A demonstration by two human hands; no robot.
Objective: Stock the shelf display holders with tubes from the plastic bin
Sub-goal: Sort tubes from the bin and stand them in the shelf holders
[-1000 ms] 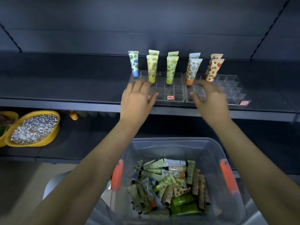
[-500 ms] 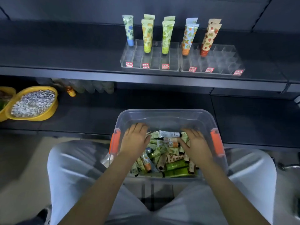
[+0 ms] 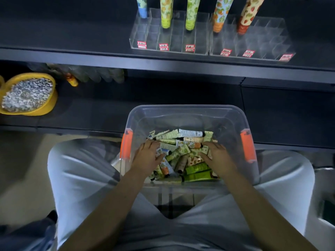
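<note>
Head view. A clear plastic bin (image 3: 188,116) with orange latches rests between the person's knees, just in front of the lower shelf; a loose pile of tubes (image 3: 183,154) covers its floor. Both hands lie on the pile inside the bin: the left hand (image 3: 147,157) near the bin's left wall, fingers spread flat over the tubes, and the right hand (image 3: 218,158) toward the right wall, fingers curled down among them. Whether either hand has closed on a tube cannot be told. On the upper shelf (image 3: 72,53), toward its front edge, two clear display holders (image 3: 208,42) stand side by side. Five upright tubes (image 3: 189,13) occupy the back compartments; the rows in front appear empty. Judged from this, stocking has barely begun and most compartments remain to be filled. The upright tubes' tops are cut off by the frame, any further tubes behind them cannot be made out, and the price labels are illegible.
</note>
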